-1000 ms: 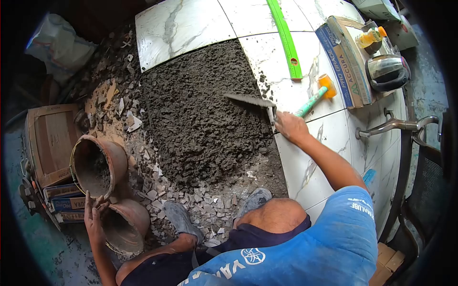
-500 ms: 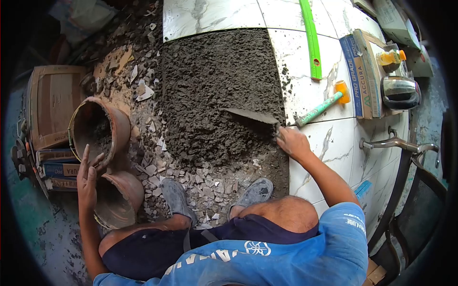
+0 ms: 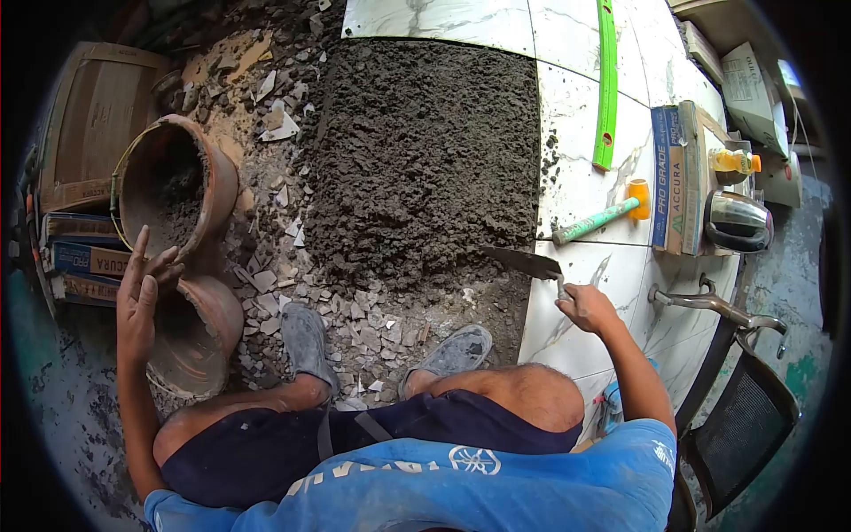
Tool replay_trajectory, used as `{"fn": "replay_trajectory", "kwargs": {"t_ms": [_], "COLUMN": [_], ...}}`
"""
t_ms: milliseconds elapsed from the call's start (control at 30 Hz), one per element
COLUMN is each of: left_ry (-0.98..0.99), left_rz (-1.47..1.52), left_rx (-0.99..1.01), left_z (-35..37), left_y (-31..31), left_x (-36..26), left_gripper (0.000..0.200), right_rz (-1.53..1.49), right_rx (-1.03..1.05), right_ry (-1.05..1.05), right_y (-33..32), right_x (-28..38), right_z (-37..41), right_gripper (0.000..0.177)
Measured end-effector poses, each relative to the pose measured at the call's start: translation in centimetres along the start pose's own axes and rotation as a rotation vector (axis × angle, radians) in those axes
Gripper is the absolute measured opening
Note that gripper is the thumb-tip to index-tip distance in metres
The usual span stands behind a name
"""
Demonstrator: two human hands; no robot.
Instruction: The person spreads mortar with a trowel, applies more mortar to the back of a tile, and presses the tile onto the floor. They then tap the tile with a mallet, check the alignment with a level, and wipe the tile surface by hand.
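Note:
My right hand (image 3: 587, 307) grips the handle of a steel trowel (image 3: 523, 262), whose blade points left over the near right corner of a dark, rough mortar bed (image 3: 425, 151). White marbled tiles (image 3: 603, 266) lie under and beside the hand. My left hand (image 3: 140, 297) is raised with fingers apart, holding nothing, just above the rim of an empty clay-coloured pan (image 3: 199, 332) and next to a second pan (image 3: 173, 186) with some mortar in it. My two grey shoes (image 3: 306, 341) stand on broken tile rubble in front of the bed.
A green spirit level (image 3: 606, 80) and a rubber mallet (image 3: 603, 215) with an orange head lie on the tiles. Tile boxes (image 3: 671, 177), a kettle (image 3: 737, 222) and a bottle (image 3: 734, 161) sit at right. Cardboard boxes (image 3: 89, 115) stack at left. A chair (image 3: 740, 417) stands at right.
My right hand drew the trowel back from the mortar bed toward me, to the bed's near right corner. My left hand lifted slightly, staying by the pans. The view tilted.

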State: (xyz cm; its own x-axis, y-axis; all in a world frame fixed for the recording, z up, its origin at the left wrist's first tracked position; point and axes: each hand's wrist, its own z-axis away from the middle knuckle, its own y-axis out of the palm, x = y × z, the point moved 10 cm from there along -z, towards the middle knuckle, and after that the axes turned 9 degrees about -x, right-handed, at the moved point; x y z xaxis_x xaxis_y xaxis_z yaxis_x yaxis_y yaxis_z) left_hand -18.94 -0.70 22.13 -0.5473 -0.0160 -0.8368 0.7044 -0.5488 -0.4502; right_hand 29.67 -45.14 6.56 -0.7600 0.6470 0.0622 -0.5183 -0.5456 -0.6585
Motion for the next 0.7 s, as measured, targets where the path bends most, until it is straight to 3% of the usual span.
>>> {"fn": "replay_trajectory", "kwargs": {"t_ms": [67, 167, 233, 333, 433, 533, 633, 700], "left_ry": [-0.018, 0.008, 0.015, 0.042, 0.060, 0.043, 0.039, 0.031], "left_rz": [0.033, 0.042, 0.016, 0.021, 0.037, 0.050, 0.106, 0.088], "left_rx": [-0.013, -0.025, -0.016, 0.014, 0.006, 0.017, -0.027, -0.030], "left_z": [0.0, -0.3, -0.5, -0.2, 0.1, 0.2, -0.3, -0.7], "left_y": [-0.2, 0.2, 0.9, 1.4, 1.0, 0.5, 0.1, 0.2], "left_x": [0.4, -0.5, -1.5, -2.3, -1.7, -0.9, -1.2, -1.5], "left_gripper": [0.072, 0.072, 0.072, 0.073, 0.074, 0.075, 0.070, 0.071], "right_rz": [0.034, -0.010, 0.018, 0.034, -0.058, 0.033, 0.023, -0.010], "right_rx": [-0.039, -0.275, -0.274, -0.140, -0.092, -0.076, -0.096, -0.077], "right_ry": [-0.006, -0.179, -0.262, -0.369, -0.202, -0.105, -0.063, -0.135], "right_y": [-3.0, -7.4, -8.3, -3.4, 1.4, 1.5, 0.1, 0.8], "right_x": [0.3, 4.8, 9.4, 14.7, 11.3, 5.5, 6.2, 10.1], "right_z": [1.1, 0.0, -1.5, -2.5, -3.7, -2.5, 0.8, 1.7], "right_gripper": [0.033, 0.031, 0.030, 0.030, 0.035, 0.036, 0.036, 0.036]}}
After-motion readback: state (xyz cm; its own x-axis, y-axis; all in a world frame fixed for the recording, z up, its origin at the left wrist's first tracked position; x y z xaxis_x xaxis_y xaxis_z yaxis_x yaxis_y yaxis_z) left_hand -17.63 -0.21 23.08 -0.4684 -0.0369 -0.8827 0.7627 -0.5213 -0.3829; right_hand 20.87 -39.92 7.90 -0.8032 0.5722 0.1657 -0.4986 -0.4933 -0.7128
